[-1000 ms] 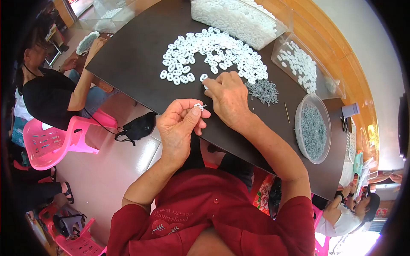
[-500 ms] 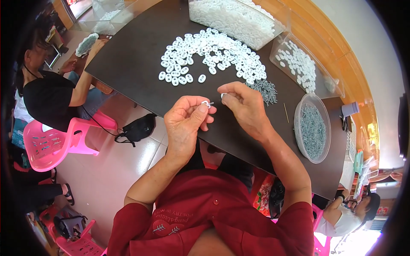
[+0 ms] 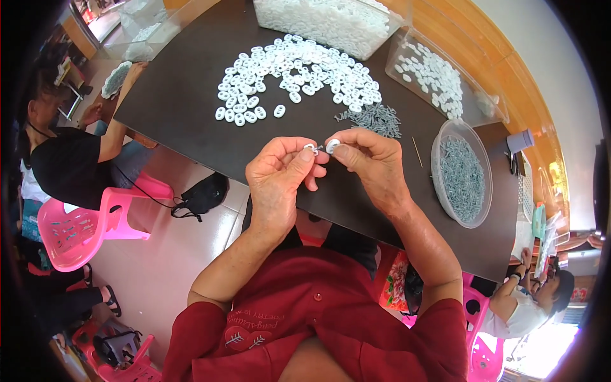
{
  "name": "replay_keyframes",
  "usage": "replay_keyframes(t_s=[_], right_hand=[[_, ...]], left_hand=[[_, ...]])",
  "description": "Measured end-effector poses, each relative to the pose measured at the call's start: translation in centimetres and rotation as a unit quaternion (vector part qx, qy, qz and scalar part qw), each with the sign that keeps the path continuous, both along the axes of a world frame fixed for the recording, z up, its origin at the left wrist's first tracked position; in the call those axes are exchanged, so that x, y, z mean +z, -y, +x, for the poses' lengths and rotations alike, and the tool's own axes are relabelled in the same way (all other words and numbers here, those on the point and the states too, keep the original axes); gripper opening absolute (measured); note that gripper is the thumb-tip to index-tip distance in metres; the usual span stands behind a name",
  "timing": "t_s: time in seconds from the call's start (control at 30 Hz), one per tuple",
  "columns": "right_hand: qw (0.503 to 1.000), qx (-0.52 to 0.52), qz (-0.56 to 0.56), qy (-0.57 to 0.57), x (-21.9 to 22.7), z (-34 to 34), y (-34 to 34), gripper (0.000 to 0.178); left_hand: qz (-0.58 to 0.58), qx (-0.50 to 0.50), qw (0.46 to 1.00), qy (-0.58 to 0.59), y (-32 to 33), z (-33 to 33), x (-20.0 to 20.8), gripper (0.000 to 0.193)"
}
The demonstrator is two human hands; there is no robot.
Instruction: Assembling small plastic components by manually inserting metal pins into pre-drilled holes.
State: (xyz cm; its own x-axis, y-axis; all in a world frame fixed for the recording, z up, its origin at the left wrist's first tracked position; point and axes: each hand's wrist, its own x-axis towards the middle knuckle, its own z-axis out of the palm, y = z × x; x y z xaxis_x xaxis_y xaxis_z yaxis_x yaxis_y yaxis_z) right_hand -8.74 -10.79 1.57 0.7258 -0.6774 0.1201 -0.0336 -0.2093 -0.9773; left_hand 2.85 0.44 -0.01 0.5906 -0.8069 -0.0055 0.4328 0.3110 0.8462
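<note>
Near the table's front edge, my left hand (image 3: 275,178) pinches a small white plastic piece (image 3: 310,148) between thumb and fingers. A grey screw-like pin (image 3: 320,148) juts from it toward the right. Facing its tip, my right hand (image 3: 377,167) holds a white oval piece (image 3: 332,146) between thumb and forefinger. Pin and oval piece are very close; I cannot tell if they touch. Beyond my hands, many white two-holed ovals (image 3: 353,83) lie in a curved spread, with a single oval (image 3: 279,111) apart. A heap of grey pins (image 3: 377,120) sits beside them.
A thin stick (image 3: 417,153) lies right of the heap, near a round clear tub (image 3: 435,181) of grey pins. Clear bins (image 3: 299,30) of white pieces stand at the back. A grey cup (image 3: 520,141) is far right. Other people sit at left and right.
My right hand has brought its white oval piece left, up to the pin in my left hand. The view has shifted slightly, so the table things appear lower-left or higher.
</note>
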Motion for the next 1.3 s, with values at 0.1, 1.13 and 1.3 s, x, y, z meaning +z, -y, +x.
replay_keyframes(t_s=[0.1,1.13,1.3], right_hand=[[0.997,-0.011,0.062,-0.034,0.6,-0.4,0.2,0.015],[1.0,-0.015,0.019,0.012,0.6,-1.7,-0.3,0.02],[0.999,-0.026,-0.043,0.0,0.6,-1.8,-0.6,0.021]], left_hand=[[0.021,-0.005,1.0,-0.01,0.1,-0.2,-0.1,0.016],[0.076,-0.029,0.996,0.02,0.3,-1.5,0.6,0.011],[0.078,-0.021,0.996,0.027,0.1,-1.7,0.9,0.01]])
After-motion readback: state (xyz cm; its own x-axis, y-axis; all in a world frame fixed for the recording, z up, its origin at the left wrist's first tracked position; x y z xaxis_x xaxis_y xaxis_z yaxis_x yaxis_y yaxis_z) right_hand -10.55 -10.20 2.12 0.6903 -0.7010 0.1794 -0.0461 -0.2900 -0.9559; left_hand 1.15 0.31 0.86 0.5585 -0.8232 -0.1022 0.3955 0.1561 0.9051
